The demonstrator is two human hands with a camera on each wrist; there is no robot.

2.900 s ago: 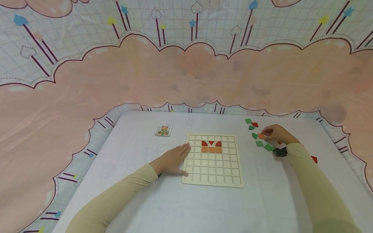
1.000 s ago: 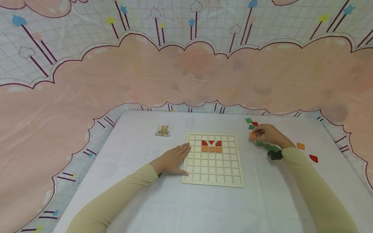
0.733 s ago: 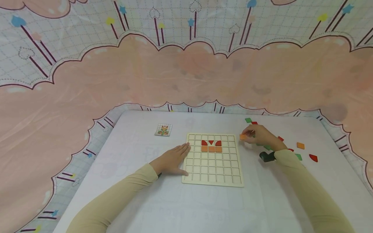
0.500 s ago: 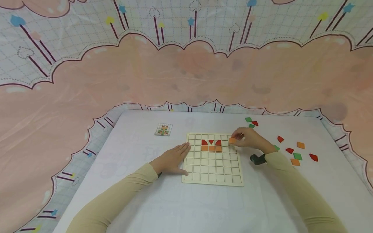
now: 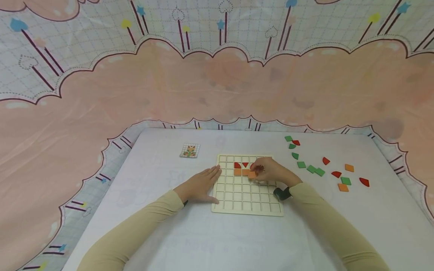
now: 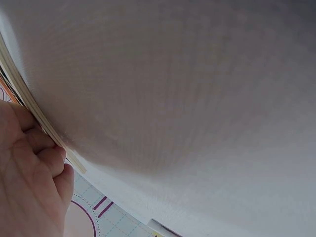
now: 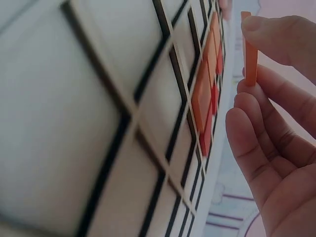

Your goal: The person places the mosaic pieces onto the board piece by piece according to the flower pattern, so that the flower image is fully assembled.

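A pale wooden grid board (image 5: 234,201) lies on the white table. My left hand (image 5: 200,185) rests on its left edge with fingers straight; the left wrist view shows these fingers (image 6: 37,140) against the board's edge. Above the upper middle of the grid, my right hand (image 5: 271,171) pinches an orange square tile (image 7: 251,54) between thumb and fingers. In the right wrist view the tile is held edge-on, apart from the board. Orange tiles (image 5: 238,172) form a row in the grid, partly covered by the right hand. Red tiles (image 5: 237,165) sit in the row behind.
A small card (image 5: 190,150) printed with a flower pattern on a grid lies behind the left hand. To the right are scattered several green tiles (image 5: 301,165), red quarter-round tiles (image 5: 364,182) and orange square tiles (image 5: 349,168). A patterned cloth (image 5: 217,90) hangs behind the table.
My right hand picked up the orange tile among the loose pieces and carried it left over the board, uncovering the green tiles. The left hand has stayed on the board's edge.
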